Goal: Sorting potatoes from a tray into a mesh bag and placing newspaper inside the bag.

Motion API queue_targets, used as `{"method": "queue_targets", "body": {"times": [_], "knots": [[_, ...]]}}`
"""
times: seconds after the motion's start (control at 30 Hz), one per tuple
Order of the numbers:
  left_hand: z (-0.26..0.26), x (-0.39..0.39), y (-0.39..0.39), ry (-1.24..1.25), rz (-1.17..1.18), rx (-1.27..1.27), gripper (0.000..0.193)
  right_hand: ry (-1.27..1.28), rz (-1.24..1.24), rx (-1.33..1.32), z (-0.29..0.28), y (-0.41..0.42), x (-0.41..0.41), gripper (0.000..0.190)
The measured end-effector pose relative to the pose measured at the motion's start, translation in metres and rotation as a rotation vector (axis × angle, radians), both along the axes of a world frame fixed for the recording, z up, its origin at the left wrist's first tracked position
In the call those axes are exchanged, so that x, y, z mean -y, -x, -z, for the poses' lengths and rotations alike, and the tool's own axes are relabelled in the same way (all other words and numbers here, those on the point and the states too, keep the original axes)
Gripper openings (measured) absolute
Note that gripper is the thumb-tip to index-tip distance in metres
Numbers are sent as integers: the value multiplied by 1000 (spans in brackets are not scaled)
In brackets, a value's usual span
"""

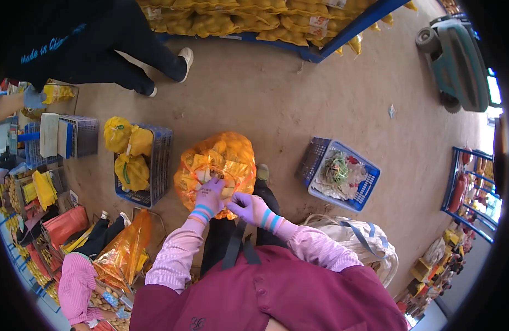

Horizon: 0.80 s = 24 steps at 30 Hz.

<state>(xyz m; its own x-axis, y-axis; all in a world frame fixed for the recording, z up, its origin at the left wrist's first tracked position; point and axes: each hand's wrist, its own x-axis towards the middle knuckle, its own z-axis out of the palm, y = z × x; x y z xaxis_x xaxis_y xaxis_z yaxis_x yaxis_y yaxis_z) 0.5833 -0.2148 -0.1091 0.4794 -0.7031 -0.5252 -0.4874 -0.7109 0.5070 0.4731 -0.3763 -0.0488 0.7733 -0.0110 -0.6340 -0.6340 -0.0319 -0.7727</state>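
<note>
A large translucent orange bag (238, 145) stands upright on the floor in front of me. Inside it show yellow mesh bags with pale labels. Both my hands wear light purple gloves with blue-striped cuffs. My left hand (211, 195) lies over the bag's mouth with the fingers bent down; its fingertips are partly hidden, so its grip is unclear. Close beside it, my right hand (248, 205) has its thumb and forefinger pinched together at the near edge of the orange bag. Dark straps (233, 248) hang just below my hands.
Left stands a blue crate (159, 165) with filled yellow mesh bags (132, 171). At right, another blue crate (372, 169) holds plant scraps; a white woven sack (341, 233) lies nearer. Two people (130, 53) (76, 285) are at left. Yellow sacks (221, 18) fill a blue rack ahead.
</note>
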Motion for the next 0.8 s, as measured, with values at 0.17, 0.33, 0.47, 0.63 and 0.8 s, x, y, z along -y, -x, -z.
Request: {"method": "queue_targets", "body": {"times": [0.17, 0.33, 0.47, 0.63, 0.8], "knots": [[23, -11, 1, 126, 112, 143, 30, 163, 157, 262, -17, -53, -86, 26], [46, -21, -2, 141, 64, -22, 17, 103, 93, 206, -27, -69, -82, 25], [42, -63, -8, 618, -265, -559, 14, 254, 283, 251, -29, -57, -90, 25], [-77, -63, -72, 836, -936, -1051, 27, 384, 283, 82, -36, -48, -104, 23], [-104, -61, -54, 721, -729, -958, 24, 400, 391, 4, -28, -51, -115, 25]]}}
